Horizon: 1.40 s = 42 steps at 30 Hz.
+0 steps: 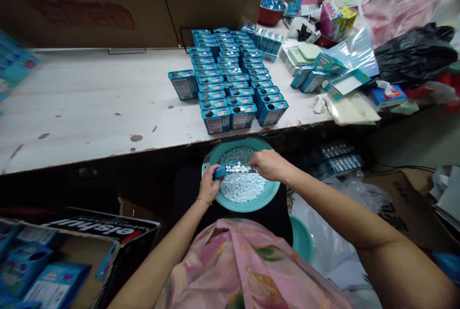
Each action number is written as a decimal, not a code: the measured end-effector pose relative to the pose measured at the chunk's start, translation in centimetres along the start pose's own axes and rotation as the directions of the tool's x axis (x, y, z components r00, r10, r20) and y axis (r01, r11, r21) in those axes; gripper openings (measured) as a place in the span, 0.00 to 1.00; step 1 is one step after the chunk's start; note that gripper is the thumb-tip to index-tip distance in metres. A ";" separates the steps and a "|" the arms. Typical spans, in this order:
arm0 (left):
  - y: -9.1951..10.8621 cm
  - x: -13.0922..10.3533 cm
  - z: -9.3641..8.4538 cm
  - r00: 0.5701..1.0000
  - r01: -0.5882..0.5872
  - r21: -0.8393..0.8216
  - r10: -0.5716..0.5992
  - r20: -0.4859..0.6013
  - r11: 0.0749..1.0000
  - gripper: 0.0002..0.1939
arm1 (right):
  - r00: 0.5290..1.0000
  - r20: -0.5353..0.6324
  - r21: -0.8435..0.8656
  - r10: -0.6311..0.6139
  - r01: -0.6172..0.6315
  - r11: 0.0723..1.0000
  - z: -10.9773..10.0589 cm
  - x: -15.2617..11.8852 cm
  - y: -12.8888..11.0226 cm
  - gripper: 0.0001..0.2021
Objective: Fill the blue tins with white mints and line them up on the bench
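My left hand (209, 185) grips a small blue candy box (220, 171), tipped on its side over a turquoise basin (248, 207). My right hand (270, 164) is closed around the end of a narrow scoop, mostly covered by its load of white candies (237, 168). The loaded scoop meets the box's end; whether its tip is inside, I cannot tell. Beneath both hands, loose pale candies (241, 189) fill the basin, which rests on my lap.
Rows of upright blue boxes (214, 121) with round top openings stand on the white table (89, 108). A large cardboard box (125, 7) stands behind. A red bowl (272, 16) and plastic bags (413, 55) lie right. An open carton (89, 256) holding blue boxes is lower left.
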<state>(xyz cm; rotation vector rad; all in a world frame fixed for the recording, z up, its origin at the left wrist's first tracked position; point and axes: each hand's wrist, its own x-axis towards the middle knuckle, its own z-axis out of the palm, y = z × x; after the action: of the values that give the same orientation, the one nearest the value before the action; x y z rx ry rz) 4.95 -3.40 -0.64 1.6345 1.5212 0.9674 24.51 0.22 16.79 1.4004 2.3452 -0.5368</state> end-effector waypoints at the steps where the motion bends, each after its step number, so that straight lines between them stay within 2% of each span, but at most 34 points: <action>1: -0.1 0.0 0.0 1.000 -0.004 -0.001 0.004 0.000 1.000 0.17 | 1.000 -0.004 -0.048 0.010 -0.010 0.999 -0.4 0.1 -0.8 0.13; 5: -0.3 -0.1 0.1 1.000 -0.022 -0.004 0.022 0.008 1.000 0.17 | 0.999 -0.046 -0.109 -0.021 0.016 0.994 -1.4 -0.1 -2.3 0.14; 7: -0.4 -0.2 -0.1 1.000 -0.011 -0.018 0.011 -0.001 1.000 0.18 | 0.998 -0.061 -0.092 -0.031 0.025 0.995 -1.4 -0.7 -1.4 0.14; 9: -0.6 -0.3 -0.4 1.000 -0.001 -0.050 -0.001 -0.031 0.999 0.18 | 0.994 -0.101 -0.015 -0.042 0.041 0.999 -0.6 -1.3 0.6 0.15; 12: -1.1 -0.6 -0.9 0.996 0.002 -0.110 -0.011 -0.084 0.994 0.19 | 0.984 -0.176 0.205 -0.040 0.077 0.976 2.9 -0.8 4.2 0.16; 14: -1.4 -0.7 -1.0 0.994 0.009 -0.135 -0.023 -0.105 0.991 0.19 | 0.991 -0.133 0.270 0.015 0.021 0.963 6.6 0.8 5.4 0.16; 17: -1.7 -0.8 -1.0 0.993 0.025 -0.144 -0.042 -0.112 0.989 0.20 | 0.988 -0.063 0.116 0.143 -0.135 0.984 12.4 4.0 4.3 0.18; 19: -1.8 -0.8 -1.0 0.992 0.036 -0.141 -0.052 -0.114 0.989 0.20 | 0.988 -0.024 0.034 0.153 -0.152 0.988 15.2 5.6 2.7 0.19; 21: -1.8 -0.7 -0.9 0.992 0.045 -0.142 -0.061 -0.112 0.989 0.20 | 0.994 0.017 0.023 0.111 -0.111 0.994 16.8 6.3 1.4 0.18; 23: -1.7 -0.7 -0.9 0.991 0.054 -0.147 -0.070 -0.112 0.988 0.20 | 0.997 0.055 0.042 0.058 -0.060 0.997 17.6 6.2 1.1 0.17; 29: -1.4 -0.7 -0.8 0.991 0.057 -0.143 -0.073 -0.115 0.988 0.20 | 0.984 0.155 0.133 -0.085 0.065 0.989 18.2 5.0 2.5 0.16; 34: -1.4 -0.6 -1.0 0.992 0.054 -0.178 -0.073 -0.106 0.983 0.21 | 0.976 0.164 0.248 -0.142 0.098 0.964 17.8 3.8 3.3 0.16; 37: -1.4 -0.6 -1.0 0.992 0.055 -0.183 -0.075 -0.106 0.982 0.21 | 0.985 0.095 0.382 -0.144 0.098 0.919 15.6 2.0 3.9 0.15; 42: -0.7 -0.8 -0.9 0.994 0.032 -0.140 -0.046 -0.098 0.990 0.19 | 0.980 -0.132 0.542 -0.152 0.199 0.816 9.7 -1.3 4.6 0.11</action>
<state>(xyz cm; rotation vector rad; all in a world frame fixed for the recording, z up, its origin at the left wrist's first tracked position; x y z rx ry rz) 3.80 -4.18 -0.82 1.4725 1.5114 1.1231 30.22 -3.49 8.41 1.4501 2.5143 -1.3281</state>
